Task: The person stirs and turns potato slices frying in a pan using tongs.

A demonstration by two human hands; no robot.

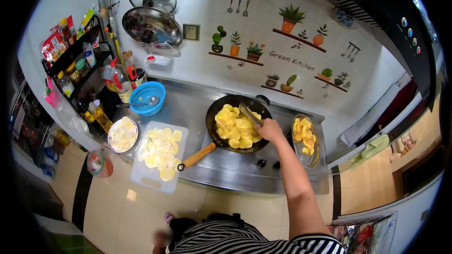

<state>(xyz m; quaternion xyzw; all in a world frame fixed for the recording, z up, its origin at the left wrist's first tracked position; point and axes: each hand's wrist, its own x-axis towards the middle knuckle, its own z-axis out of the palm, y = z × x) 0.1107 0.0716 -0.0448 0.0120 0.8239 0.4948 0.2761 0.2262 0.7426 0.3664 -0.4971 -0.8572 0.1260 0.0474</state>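
My right hand (270,130) is closed around metal tongs (249,113), whose ends reach into a black wok (210,127). Yellow potato slices (238,124) fill much of the wok. Beside my leg, at the bottom left, hangs what looks like my left hand (162,237); it is smeared, so its fingers cannot be made out. To the right of the wok, a glass dish (314,159) bears browned yellow slices (303,134). Left of the wok's wooden handle (200,155), pale slices (160,148) lie spread on a white cutting board (150,181).
A plate (110,145) of pale slices stands left of the board. Behind it is a blue basket (149,91) with a ladle (141,103) across it. Bottles (101,115) and a black spice rack (82,42) crowd the left corner. A range hood (400,28) overhangs the upper right.
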